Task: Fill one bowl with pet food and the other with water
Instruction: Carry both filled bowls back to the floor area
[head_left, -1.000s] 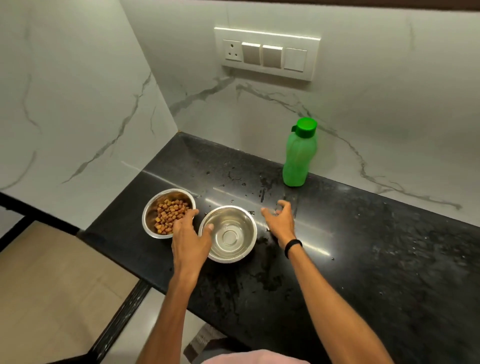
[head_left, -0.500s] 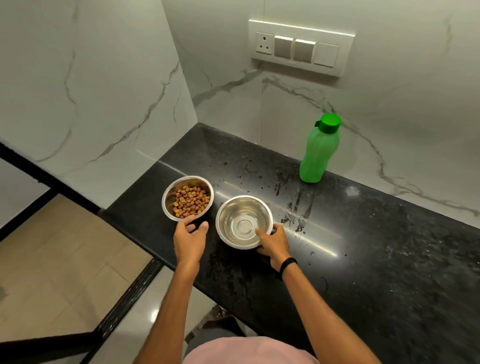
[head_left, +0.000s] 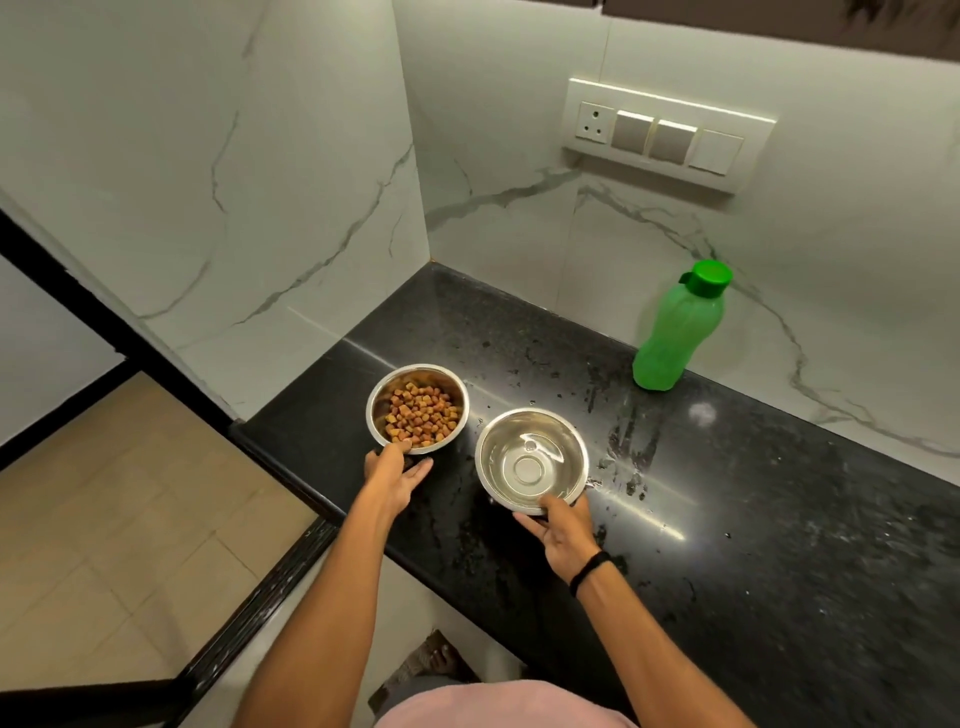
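Bowls sit directly beyond each hand: left hand (head_left: 396, 475) grips the food bowl (head_left: 418, 408) near rim; right hand (head_left: 562, 528) grips the water bowl (head_left: 532, 460) near rim.

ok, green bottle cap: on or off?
On. The green bottle stands upright by the wall with its cap seated on top; neither hand touches it.

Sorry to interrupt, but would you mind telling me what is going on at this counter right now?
A person stands at a black counter with a hand on each of two steel bowls. The left hand grips the near rim of the bowl of pet food; the right hand grips the near rim of the other bowl, which seems to hold clear water. A capped green bottle stands upright by the back wall, untouched.
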